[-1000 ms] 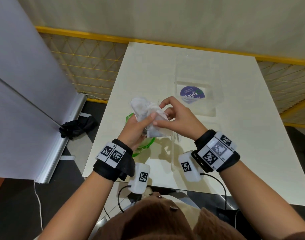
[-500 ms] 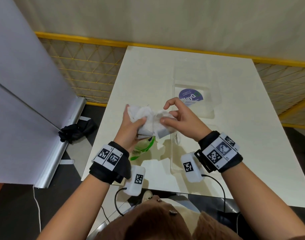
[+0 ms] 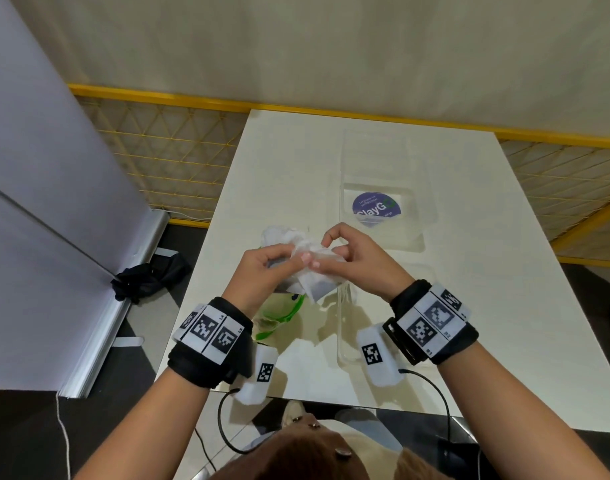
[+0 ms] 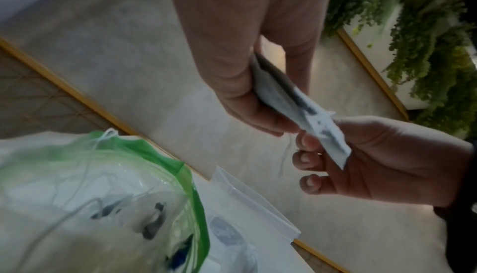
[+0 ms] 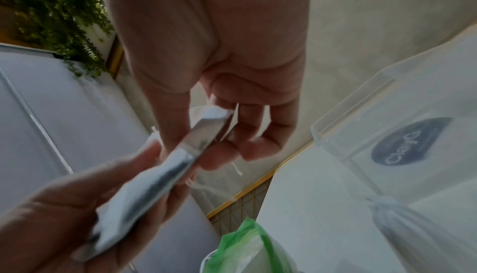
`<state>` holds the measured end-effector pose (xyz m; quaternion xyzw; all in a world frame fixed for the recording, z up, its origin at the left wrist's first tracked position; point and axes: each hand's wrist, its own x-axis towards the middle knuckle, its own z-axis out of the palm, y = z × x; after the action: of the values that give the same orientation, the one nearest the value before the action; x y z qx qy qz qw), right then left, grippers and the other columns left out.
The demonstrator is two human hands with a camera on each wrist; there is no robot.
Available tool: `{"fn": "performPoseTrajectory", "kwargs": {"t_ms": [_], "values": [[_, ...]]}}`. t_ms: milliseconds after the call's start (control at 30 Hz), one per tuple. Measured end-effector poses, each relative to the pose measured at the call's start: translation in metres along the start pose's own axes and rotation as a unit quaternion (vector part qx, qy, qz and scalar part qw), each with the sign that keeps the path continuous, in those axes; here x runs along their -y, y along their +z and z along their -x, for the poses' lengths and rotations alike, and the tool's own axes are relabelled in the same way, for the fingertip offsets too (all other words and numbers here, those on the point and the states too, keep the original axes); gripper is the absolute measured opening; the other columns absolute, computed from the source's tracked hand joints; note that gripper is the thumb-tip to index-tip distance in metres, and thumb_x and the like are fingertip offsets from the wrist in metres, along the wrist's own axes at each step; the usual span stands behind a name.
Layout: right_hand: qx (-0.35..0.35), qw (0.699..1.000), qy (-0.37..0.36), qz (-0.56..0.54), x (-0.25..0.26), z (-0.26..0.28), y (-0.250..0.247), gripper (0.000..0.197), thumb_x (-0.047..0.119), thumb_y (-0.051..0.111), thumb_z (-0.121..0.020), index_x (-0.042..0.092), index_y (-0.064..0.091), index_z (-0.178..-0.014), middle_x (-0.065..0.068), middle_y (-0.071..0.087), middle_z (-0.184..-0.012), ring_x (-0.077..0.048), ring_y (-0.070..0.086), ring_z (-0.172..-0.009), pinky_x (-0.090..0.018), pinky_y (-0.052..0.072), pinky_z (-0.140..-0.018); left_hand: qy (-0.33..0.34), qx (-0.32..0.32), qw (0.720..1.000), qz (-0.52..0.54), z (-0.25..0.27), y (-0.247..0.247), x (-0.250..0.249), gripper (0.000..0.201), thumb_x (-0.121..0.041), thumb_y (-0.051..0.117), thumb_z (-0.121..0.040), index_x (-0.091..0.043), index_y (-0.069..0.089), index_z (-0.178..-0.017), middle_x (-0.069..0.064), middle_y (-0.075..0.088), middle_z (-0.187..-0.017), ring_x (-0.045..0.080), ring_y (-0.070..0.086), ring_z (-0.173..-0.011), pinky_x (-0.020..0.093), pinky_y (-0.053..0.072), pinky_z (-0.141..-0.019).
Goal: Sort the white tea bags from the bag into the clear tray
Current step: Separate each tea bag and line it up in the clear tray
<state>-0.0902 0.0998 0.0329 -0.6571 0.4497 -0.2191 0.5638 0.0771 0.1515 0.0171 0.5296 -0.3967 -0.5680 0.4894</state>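
A flat white tea bag (image 3: 314,277) is held above the table between both hands. My left hand (image 3: 289,259) grips one end of the tea bag (image 4: 296,102) between thumb and fingers, with more crumpled white tea bags (image 3: 282,237) bunched behind it. My right hand (image 3: 334,252) pinches the other end of the tea bag (image 5: 160,171). Under the hands lies the green-rimmed plastic bag (image 3: 279,315), with tea bags showing inside the bag (image 4: 103,196). Beyond the right hand stands the clear tray (image 3: 428,188) with a purple round sticker; the tray (image 5: 387,94) holds nothing else that I can see.
The white table (image 3: 487,289) has a yellow mesh fence behind and to the right. A second clear container (image 3: 343,341) stands near the front edge by my right wrist. A grey panel and a black cloth (image 3: 151,278) lie on the floor at left.
The hands drew slightly apart and have come together again on the tea bag. The left thumb and fingers now reach further right over it.
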Motion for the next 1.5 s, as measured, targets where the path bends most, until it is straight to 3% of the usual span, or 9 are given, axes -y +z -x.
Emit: {"fn": "performPoseTrajectory", "kwargs": {"t_ms": [233,433,600,733,933,1100,1233,1367,1500], "values": [[-0.124,0.979,-0.094,0.135,0.016,0.011,-0.012,0.010,0.016,0.071,-0.081,0.020,0.064,-0.074,0.005,0.063,-0.072,-0.009,0.057,-0.070,-0.021,0.045,-0.069,0.057,-0.118,0.989,-0.074,-0.010,-0.004,0.004,0.003,-0.014,0.071,-0.081,-0.016,0.070,-0.078,-0.017,0.060,-0.063,0.007,0.055,-0.062,0.021,0.050,-0.056],[-0.012,0.937,-0.120,0.329,0.031,0.028,-0.005,0.019,0.047,0.072,-0.073,0.031,0.072,-0.083,0.010,0.056,-0.097,-0.013,0.048,-0.096,-0.028,0.040,-0.085,0.065,-0.117,0.988,-0.076,-0.012,-0.007,0.000,0.009,-0.014,0.070,-0.082,-0.016,0.068,-0.073,-0.013,0.056,-0.059,0.011,0.052,-0.062,0.029,0.049,-0.064],[0.026,0.979,-0.069,0.188,0.029,0.021,-0.008,0.019,0.039,0.073,-0.075,0.035,0.071,-0.094,0.009,0.049,-0.115,0.001,0.045,-0.110,-0.011,0.035,-0.082,0.070,-0.058,0.993,-0.076,-0.007,-0.006,-0.011,0.005,-0.009,0.067,-0.082,-0.012,0.071,-0.080,-0.001,0.062,-0.069,0.009,0.057,-0.064,0.023,0.053,-0.060],[0.002,0.987,-0.067,0.145,0.022,0.013,-0.007,0.017,0.030,0.073,-0.078,0.035,0.069,-0.093,0.007,0.043,-0.117,0.004,0.043,-0.113,-0.007,0.042,-0.077,0.066,-0.040,0.995,-0.070,-0.006,-0.006,-0.014,0.013,-0.003,0.065,-0.082,-0.011,0.070,-0.091,-0.011,0.066,-0.061,0.002,0.060,-0.054,0.018,0.054,-0.055],[0.042,0.997,-0.036,0.061,0.016,0.008,-0.005,0.005,0.021,0.072,-0.079,0.024,0.073,-0.084,0.003,0.072,-0.092,-0.007,0.063,-0.088,-0.031,0.048,-0.089,0.069,-0.058,0.994,-0.069,-0.008,-0.005,-0.013,0.020,-0.001,0.067,-0.080,-0.006,0.070,-0.099,-0.014,0.070,-0.067,0.001,0.064,-0.067,0.017,0.053,-0.057],[0.069,0.997,-0.033,-0.010,0.010,0.005,0.008,0.016,0.016,0.069,-0.082,0.028,0.071,-0.093,0.012,0.069,-0.099,0.001,0.063,-0.093,-0.025,0.049,-0.089,0.061,-0.064,0.995,-0.051,-0.006,-0.001,-0.017,0.013,-0.004,0.066,-0.081,-0.009,0.071,-0.092,-0.011,0.068,-0.060,0.000,0.062,-0.058,0.015,0.050,-0.052],[0.076,0.996,-0.026,-0.046,0.004,0.005,0.012,0.016,0.014,0.066,-0.084,0.018,0.073,-0.099,0.003,0.072,-0.101,-0.006,0.065,-0.099,-0.027,0.049,-0.095,0.068,-0.080,0.993,-0.060,-0.005,-0.001,-0.019,0.011,-0.004,0.068,-0.080,-0.014,0.071,-0.084,-0.013,0.068,-0.061,-0.001,0.059,-0.056,0.014,0.048,-0.051],[0.086,0.993,-0.033,-0.080,0.002,0.008,0.014,0.022,0.009,0.063,-0.085,0.011,0.069,-0.106,0.009,0.073,-0.087,-0.001,0.066,-0.082,-0.015,0.049,-0.076,0.091,-0.093,0.990,-0.057,-0.006,-0.001,-0.025,0.023,0.000,0.067,-0.080,-0.010,0.067,-0.100,-0.021,0.069,-0.066,-0.007,0.060,-0.060,0.010,0.046,-0.054],[0.081,0.991,-0.037,-0.100,0.005,0.008,0.013,0.022,0.005,0.057,-0.089,0.010,0.066,-0.109,0.008,0.071,-0.090,0.001,0.065,-0.084,-0.015,0.050,-0.074,0.083,-0.080,0.990,-0.077,-0.006,-0.002,-0.027,0.011,-0.005,0.069,-0.080,-0.013,0.072,-0.087,-0.014,0.067,-0.059,-0.002,0.058,-0.056,0.014,0.048,-0.054]]}}
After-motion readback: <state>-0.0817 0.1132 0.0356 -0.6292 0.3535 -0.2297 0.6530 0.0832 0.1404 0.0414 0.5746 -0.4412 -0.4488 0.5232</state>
